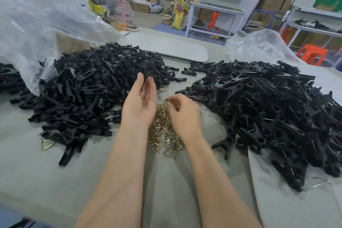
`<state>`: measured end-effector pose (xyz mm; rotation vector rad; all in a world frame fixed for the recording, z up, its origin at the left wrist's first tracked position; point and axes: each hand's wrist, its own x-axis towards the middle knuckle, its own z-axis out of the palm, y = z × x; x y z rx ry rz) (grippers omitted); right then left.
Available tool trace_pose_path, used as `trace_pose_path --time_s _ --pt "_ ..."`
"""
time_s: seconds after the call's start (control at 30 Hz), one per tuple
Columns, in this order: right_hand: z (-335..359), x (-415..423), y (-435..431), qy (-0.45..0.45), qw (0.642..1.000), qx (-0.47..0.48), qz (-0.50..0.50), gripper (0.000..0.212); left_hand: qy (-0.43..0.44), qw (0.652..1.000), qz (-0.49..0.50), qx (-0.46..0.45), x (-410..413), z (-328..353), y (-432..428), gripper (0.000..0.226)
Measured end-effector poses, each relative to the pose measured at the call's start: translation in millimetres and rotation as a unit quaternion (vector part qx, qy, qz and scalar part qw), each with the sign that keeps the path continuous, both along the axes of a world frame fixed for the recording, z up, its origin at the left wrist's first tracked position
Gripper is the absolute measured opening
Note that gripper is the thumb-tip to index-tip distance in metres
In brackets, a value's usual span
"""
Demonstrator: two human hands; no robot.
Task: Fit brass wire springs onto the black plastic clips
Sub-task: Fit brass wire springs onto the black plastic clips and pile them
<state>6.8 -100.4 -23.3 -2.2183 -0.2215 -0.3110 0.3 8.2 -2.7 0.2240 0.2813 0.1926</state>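
Left hand (140,102) palm up, thumb and fingers clamped on one black clip (146,77), long axis 12-6, free end toward 12 o'clock. Right hand (182,113) is nearer the brass springs (162,133), fingers curled into the heap top; cannot tell if one is pinched. Held clip sits at 11 o'clock from the right fingers, near but apart. Bare clips (88,87) at 9 o'clock on worktop (55,181), sprung clips (268,109) at 3

Springs (163,135) lie between two clip heaps (92,87) (tabletop).
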Motion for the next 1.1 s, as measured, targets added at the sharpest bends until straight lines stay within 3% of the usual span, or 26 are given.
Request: trace_pose_path --time_s 0.07,0.13,0.3,0.53,0.67,0.77,0.83,0.93,1.0,1.1 --pt "5.4 1.9 -6.9 0.050 0.989 0.139 0.001 0.005 0.021 1.000 -0.001 0.023 1.0 -2.3 0.6 0.023" --pt "9.0 4.1 -12.8 0.081 0.975 0.207 0.015 0.008 0.033 0.999 -0.004 0.036 2.3 -3.9 0.5 0.021" --pt "9.5 6.4 -22.1 0.038 0.993 0.111 0.007 0.014 0.019 0.998 -0.042 0.040 0.3 0.6 -2.9 0.006" --pt "9.9 4.6 -22.2 -0.045 0.997 0.056 -0.004 0.015 0.005 0.997 -0.058 0.043 0.6 -0.5 -4.5 0.014" --pt "12.2 4.1 -19.5 -0.009 0.990 0.141 0.007 0.006 0.007 0.997 -0.061 0.050 0.1 -0.8 -4.2 0.009" --pt "17.7 3.3 -21.1 0.050 0.954 0.296 0.030 0.014 0.005 0.987 -0.059 0.149 1.7 -2.7 -7.1 0.008" --pt "22.4 3.9 -26.4 0.074 0.923 0.377 0.029 0.019 0.014 0.939 -0.037 0.343 2.8 -4.6 -12.3 0.013" --pt "28.4 4.0 -36.3 0.084 0.889 0.450 0.003 0.014 0.022 0.745 0.036 0.665 2.8 -7.1 -21.6 0.016" --pt "29.6 4.4 -41.3 0.069 0.891 0.448 -0.024 0.010 0.015 0.659 0.069 0.749 3.3 -9.7 -25.2 0.021" --pt "30.4 5.9 -47.1 0.059 0.891 0.448 -0.048 0.007 -0.001 0.608 0.095 0.788 3.4 -13.4 -27.4 0.020"
